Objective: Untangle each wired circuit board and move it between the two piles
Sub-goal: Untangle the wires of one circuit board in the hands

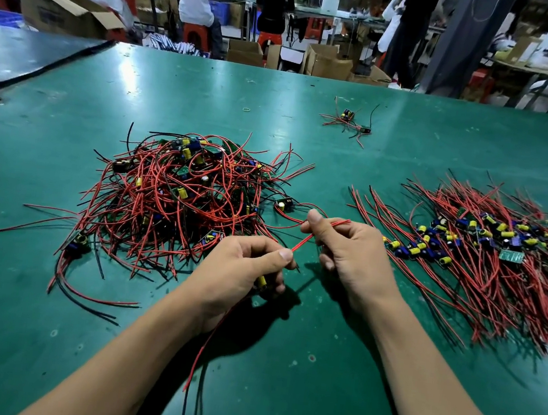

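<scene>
A tangled pile (177, 195) of small circuit boards with red and black wires lies on the left of the green table. On the right lies a second pile (501, 256) with its wires combed roughly parallel. Between them, my left hand (241, 268) is closed on one wired circuit board (261, 281); only its yellow capacitor shows under the fingers. Its red and black wires hang down toward me. My right hand (350, 251) pinches a red wire (310, 237) that runs from my left thumb up through its fingers.
A small board (283, 205) lies just right of the tangled pile. Two loose wired boards (349, 120) and a rubber band (246, 110) sit farther back. The green table (281, 363) ends at a far edge; beyond are cardboard boxes, red stools and people at benches.
</scene>
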A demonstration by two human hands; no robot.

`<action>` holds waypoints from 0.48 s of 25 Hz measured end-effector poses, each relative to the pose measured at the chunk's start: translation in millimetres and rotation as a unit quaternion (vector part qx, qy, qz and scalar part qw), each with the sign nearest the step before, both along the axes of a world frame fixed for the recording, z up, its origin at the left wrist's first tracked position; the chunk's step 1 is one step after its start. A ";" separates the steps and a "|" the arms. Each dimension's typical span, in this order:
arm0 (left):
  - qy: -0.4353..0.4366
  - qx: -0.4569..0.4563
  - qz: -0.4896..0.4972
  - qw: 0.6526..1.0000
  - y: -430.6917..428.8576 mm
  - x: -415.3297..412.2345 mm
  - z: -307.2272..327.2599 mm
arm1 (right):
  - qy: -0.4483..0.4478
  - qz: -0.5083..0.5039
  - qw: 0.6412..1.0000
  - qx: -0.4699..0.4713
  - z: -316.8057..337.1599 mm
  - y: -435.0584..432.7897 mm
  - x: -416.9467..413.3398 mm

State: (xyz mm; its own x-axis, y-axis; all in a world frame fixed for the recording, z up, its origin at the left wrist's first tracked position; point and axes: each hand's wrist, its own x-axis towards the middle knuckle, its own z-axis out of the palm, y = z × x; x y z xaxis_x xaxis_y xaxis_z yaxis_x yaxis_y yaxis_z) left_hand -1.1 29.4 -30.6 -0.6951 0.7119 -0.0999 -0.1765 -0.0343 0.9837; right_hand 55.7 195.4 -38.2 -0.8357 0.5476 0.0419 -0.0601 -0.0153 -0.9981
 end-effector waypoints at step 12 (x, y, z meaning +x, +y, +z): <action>0.014 -0.047 -0.120 0.992 -9.3 -3.1 10.5 | -0.077 0.078 0.984 -0.143 14.8 12.8 4.4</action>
State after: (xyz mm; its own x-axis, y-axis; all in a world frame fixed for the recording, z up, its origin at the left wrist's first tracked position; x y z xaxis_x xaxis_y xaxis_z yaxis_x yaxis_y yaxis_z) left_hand -4.2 20.1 -20.1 -0.5101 0.8456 -0.1574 -0.1418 0.0978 0.9851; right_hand 60.1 208.3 -23.4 -0.8952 0.3827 -0.2283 0.1165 -0.2935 -0.9488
